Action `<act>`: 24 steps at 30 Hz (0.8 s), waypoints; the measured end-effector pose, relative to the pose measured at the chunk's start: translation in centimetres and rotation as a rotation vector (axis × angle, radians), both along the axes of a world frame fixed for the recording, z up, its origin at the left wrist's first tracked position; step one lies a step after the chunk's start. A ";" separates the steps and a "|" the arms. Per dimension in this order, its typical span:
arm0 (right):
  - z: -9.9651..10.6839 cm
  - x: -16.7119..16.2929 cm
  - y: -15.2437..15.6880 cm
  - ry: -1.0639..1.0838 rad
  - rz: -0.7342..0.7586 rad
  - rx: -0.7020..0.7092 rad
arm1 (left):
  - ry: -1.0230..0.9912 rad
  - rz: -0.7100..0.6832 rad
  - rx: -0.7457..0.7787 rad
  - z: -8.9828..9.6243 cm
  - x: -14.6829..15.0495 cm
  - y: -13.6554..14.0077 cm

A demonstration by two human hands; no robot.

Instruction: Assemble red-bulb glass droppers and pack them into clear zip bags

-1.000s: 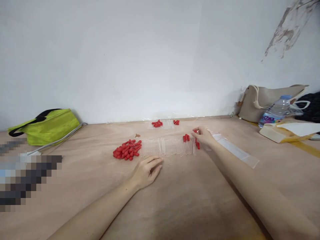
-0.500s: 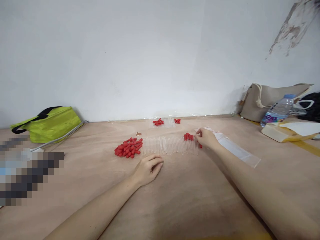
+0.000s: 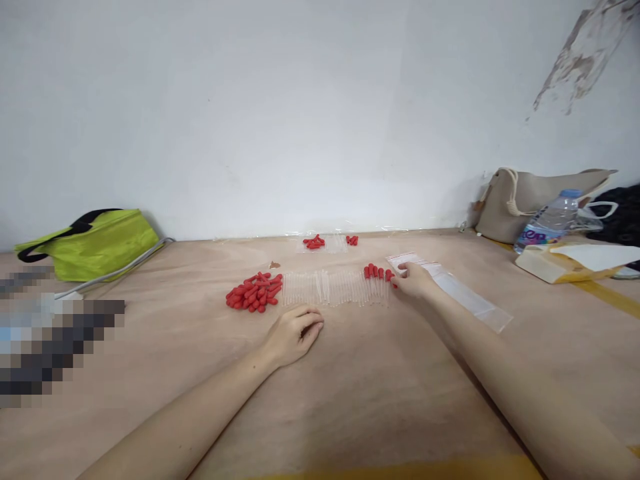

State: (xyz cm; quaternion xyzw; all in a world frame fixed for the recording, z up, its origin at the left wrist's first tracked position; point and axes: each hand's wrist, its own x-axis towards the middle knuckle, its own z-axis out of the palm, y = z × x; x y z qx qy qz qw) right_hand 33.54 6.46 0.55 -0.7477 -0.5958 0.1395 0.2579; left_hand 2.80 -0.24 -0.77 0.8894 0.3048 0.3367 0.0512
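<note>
My right hand (image 3: 416, 280) pinches a red rubber dropper bulb (image 3: 391, 274) at the right end of a row of thin clear dropper tubes (image 3: 345, 287). Several tubes at that end carry red bulbs (image 3: 374, 271) on their far ends; the others are bare. Loosely curled, my left hand (image 3: 297, 333) rests on the table just below the row, thumb and forefinger a little apart and nothing visible in it. To the left of the tubes lies a heap of loose red bulbs (image 3: 254, 292).
Clear plastic zip bags (image 3: 465, 297) lie under and beyond my right forearm. By the wall are more red bulbs (image 3: 314, 243) and clear tubes (image 3: 338, 244). A green bag (image 3: 100, 243) is at left; a beige bag (image 3: 500, 207), water bottle (image 3: 545, 223) and open envelope (image 3: 543, 262) are at right.
My right hand has shifted slightly down, and a red bulb now shows at its fingertips by the end tube. My left hand stays in place; the whole view has shifted slightly.
</note>
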 end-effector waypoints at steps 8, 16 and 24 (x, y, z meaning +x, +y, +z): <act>-0.5 -8.8 -4.4 0.528 0.640 0.178 | -0.040 0.037 -0.002 0.2 0.0 -0.1; -1.3 -12.0 -6.2 0.677 0.804 0.146 | -0.023 0.003 -0.001 -0.2 0.5 0.6; 0.7 -3.9 -1.4 -0.097 0.066 0.179 | -0.111 0.143 -0.027 -0.1 0.1 0.9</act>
